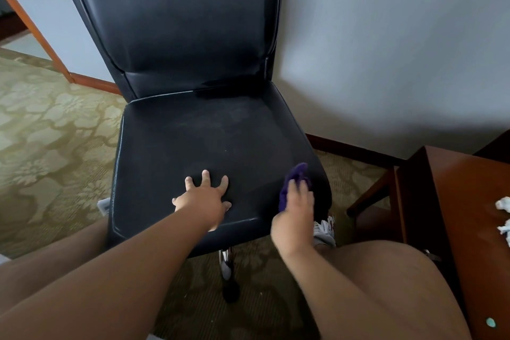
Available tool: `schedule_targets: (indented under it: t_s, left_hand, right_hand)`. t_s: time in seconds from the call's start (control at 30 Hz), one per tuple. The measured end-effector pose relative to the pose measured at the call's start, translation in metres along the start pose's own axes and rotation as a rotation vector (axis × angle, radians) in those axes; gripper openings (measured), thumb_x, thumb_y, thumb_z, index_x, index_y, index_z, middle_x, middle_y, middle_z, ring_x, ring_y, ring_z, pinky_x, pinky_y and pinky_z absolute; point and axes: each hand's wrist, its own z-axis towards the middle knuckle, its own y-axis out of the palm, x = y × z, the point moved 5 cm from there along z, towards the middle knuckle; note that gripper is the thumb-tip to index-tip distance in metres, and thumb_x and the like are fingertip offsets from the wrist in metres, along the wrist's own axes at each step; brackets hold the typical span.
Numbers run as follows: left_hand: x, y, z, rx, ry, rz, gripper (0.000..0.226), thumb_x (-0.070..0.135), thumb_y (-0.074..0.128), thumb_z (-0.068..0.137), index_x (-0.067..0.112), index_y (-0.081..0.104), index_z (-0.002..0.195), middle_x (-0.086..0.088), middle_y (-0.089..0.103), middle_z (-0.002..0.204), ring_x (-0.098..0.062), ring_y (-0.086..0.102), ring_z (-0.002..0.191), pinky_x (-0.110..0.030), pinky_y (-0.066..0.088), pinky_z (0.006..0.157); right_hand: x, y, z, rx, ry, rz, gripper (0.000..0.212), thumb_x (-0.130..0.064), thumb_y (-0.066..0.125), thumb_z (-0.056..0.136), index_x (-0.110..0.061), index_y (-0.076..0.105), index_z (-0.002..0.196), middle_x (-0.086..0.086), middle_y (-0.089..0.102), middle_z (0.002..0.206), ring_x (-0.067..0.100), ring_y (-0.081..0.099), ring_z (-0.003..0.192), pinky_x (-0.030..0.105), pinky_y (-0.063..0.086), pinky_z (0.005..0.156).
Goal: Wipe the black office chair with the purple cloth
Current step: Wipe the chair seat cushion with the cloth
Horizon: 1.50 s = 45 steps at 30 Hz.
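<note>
Black leatherette office chair [193, 132], high-backed and armless, standing on patterned green-beige carpet [49, 132] close against a pale wall [386, 50]. On the front middle of the seat, flat and palm-down: left hand [204, 199], fingers [205, 178] spread wide and straight, pressing into the padding, holding nothing. At the seat's front right corner: crumpled purple cloth [294, 178], bunched against the leatherette and reaching the corner's rounded edge. On top of that cloth: right hand [294, 218], blurred, fingers laid nearly straight across the fabric, pressing it down onto the seat; thumb out of sight. Faint dull smears across the seat's middle. A darker glossy streak along the base of the backrest, toward its right side. Below the seat's front edge, a chrome leg [226, 259] of the chair's base. To the right of the chair, a reddish-brown wooden tabletop [455, 215], with scraps of crumpled white paper [503, 204] lying on it. Bare legs [386, 284] at the lower corners, either side of the seat.
</note>
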Motion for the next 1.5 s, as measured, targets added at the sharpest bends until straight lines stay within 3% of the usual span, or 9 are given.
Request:
schedule_targets:
  t_s: [0.2,0.37,0.5,0.67,0.8,1.07,1.23,1.33,1.5]
  left_hand:
    - [0.009,0.0,-0.001,0.018,-0.023,0.028,0.077,0.028,0.044,0.1,0.043,-0.008,0.154,-0.002,-0.014,0.164,-0.044,-0.004,0.148,-0.062,0.039,0.103]
    - [0.005,-0.006,0.003,0.042,0.048,0.053,0.068,0.049,0.037,0.101,0.043,-0.004,0.155,-0.004,-0.005,0.166,-0.045,0.006,0.148,-0.054,0.043,0.103]
    - [-0.008,-0.022,0.006,0.072,0.124,0.078,0.071,0.063,0.04,0.095,0.045,0.007,0.155,0.0,0.005,0.166,-0.035,0.022,0.147,-0.047,0.041,0.107]
    - [-0.041,-0.013,-0.004,0.098,0.176,0.15,0.075,0.066,0.04,0.094,0.049,-0.004,0.153,0.002,-0.011,0.165,-0.031,-0.004,0.151,-0.059,0.033,0.11]
    - [-0.069,-0.002,-0.01,0.139,0.128,0.032,0.079,0.072,0.041,0.09,0.048,0.001,0.154,0.003,-0.002,0.165,-0.028,0.002,0.151,-0.052,0.034,0.112]
    - [-0.055,0.004,-0.006,0.166,0.046,0.026,0.078,0.063,0.046,0.093,0.039,0.005,0.156,-0.003,0.005,0.164,-0.032,0.005,0.15,-0.056,0.039,0.107]
    - [-0.047,0.003,-0.007,0.175,0.026,0.019,0.074,0.038,0.048,0.094,0.037,0.007,0.156,-0.005,0.008,0.162,-0.034,0.007,0.149,-0.056,0.039,0.106]
    - [-0.043,0.008,-0.007,0.178,0.023,0.043,0.074,0.04,0.045,0.096,0.036,0.003,0.156,-0.006,0.005,0.163,-0.035,0.006,0.149,-0.056,0.04,0.106]
    - [-0.038,0.008,-0.006,0.202,0.028,0.043,0.079,0.07,0.037,0.092,0.039,0.004,0.156,-0.004,0.009,0.163,-0.033,0.011,0.149,-0.047,0.046,0.101]
  right_hand:
    - [-0.044,0.062,-0.072,-0.221,-0.379,-0.133,0.093,-0.003,0.069,0.083,-0.024,0.017,0.157,0.0,0.006,0.167,0.029,0.004,0.153,0.048,0.023,0.121]
    - [-0.042,0.038,-0.051,-0.181,-0.327,-0.152,0.087,-0.006,0.067,0.084,-0.025,0.022,0.157,-0.003,0.019,0.165,0.026,0.015,0.151,0.043,0.031,0.118]
    - [-0.017,-0.008,-0.004,-0.007,-0.071,-0.076,0.066,-0.004,0.06,0.087,-0.019,0.042,0.149,-0.002,0.039,0.154,0.027,0.039,0.133,0.039,0.042,0.107]
    - [0.006,-0.024,0.025,0.068,0.096,0.085,0.053,-0.006,0.055,0.094,-0.016,0.047,0.146,0.003,0.044,0.148,0.03,0.041,0.129,0.044,0.044,0.107]
    - [-0.001,-0.009,0.012,0.052,0.06,0.068,0.06,-0.005,0.06,0.091,-0.018,0.045,0.148,0.001,0.039,0.151,0.029,0.036,0.133,0.041,0.044,0.106]
    - [-0.056,0.035,-0.064,-0.073,-0.318,-0.074,0.078,-0.012,0.076,0.076,-0.026,0.045,0.146,-0.006,0.041,0.152,0.019,0.036,0.138,0.039,0.039,0.112]
    - [-0.073,0.06,-0.094,-0.218,-0.572,-0.092,0.073,-0.009,0.081,0.07,-0.025,0.056,0.137,-0.005,0.052,0.144,0.02,0.048,0.129,0.041,0.049,0.101]
    - [-0.069,0.053,-0.084,-0.195,-0.606,-0.138,0.069,-0.012,0.079,0.074,-0.026,0.055,0.137,-0.006,0.052,0.143,0.019,0.047,0.129,0.039,0.048,0.101]
    - [-0.045,0.012,-0.025,-0.01,-0.288,-0.161,0.057,-0.018,0.069,0.082,-0.027,0.056,0.137,-0.01,0.053,0.142,0.023,0.046,0.123,0.044,0.043,0.097]
